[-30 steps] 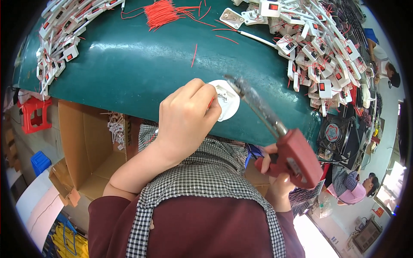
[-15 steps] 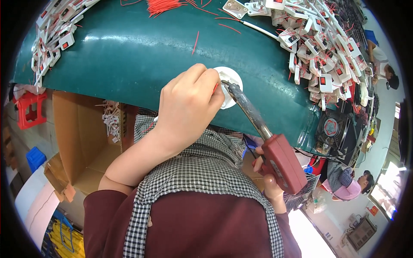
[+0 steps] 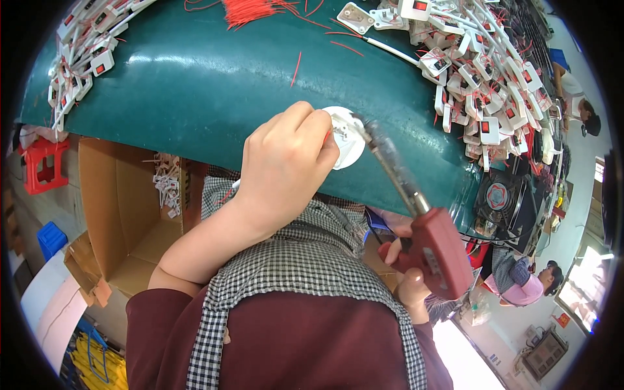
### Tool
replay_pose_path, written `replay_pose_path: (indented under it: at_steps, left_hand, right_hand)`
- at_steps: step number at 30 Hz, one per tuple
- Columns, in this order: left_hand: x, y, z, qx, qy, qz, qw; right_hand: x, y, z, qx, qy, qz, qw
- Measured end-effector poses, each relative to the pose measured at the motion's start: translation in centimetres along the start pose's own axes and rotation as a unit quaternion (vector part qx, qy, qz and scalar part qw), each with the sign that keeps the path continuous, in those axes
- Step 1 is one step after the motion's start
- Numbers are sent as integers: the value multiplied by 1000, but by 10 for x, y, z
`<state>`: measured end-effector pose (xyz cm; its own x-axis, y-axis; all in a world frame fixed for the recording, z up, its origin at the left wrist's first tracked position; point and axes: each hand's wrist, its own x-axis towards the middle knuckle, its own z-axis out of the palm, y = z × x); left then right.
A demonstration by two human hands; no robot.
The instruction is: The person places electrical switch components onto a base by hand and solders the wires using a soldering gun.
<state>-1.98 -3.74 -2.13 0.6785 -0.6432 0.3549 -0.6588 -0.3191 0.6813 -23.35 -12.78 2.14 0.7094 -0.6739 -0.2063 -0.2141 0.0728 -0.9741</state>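
Observation:
My left hand [image 3: 286, 162] is closed in a pinch over the left side of a round white disc [image 3: 351, 140] on the green table. A bit of red shows at its fingertips, and the end of a white cord [image 3: 236, 184] pokes out near its wrist; the gripped part is mostly hidden. Small white pieces, hard to make out, sit on the disc. My right hand [image 3: 408, 283] is wrapped round the handle of a dark red soldering gun [image 3: 442, 253]. Its blurred metal barrel slants up toward the disc's right edge.
White switch boxes with red rockers [image 3: 491, 130] are heaped at the right, more [image 3: 101, 63] at the left. Red wires [image 3: 250, 10] lie at the back. A small fan [image 3: 499, 195] stands at the right edge. Below the table are a cardboard box [image 3: 110, 214] and red stool [image 3: 45, 166].
The soldering gun has shifted right, its tip moving from beside my left fingertips to the disc's right edge. My left hand has stayed nearly still.

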Motion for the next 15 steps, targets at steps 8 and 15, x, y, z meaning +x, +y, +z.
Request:
replay_pose_path:
  at_steps: [8,15]
  left_hand:
    - [3,2,-3,1,-3,5,1000]
    - [11,0,-9,3,-50,9,999]
  right_hand:
    - [92,9,15,149,-63,-65,985]
    - [147,13,43,145,-235,4,961]
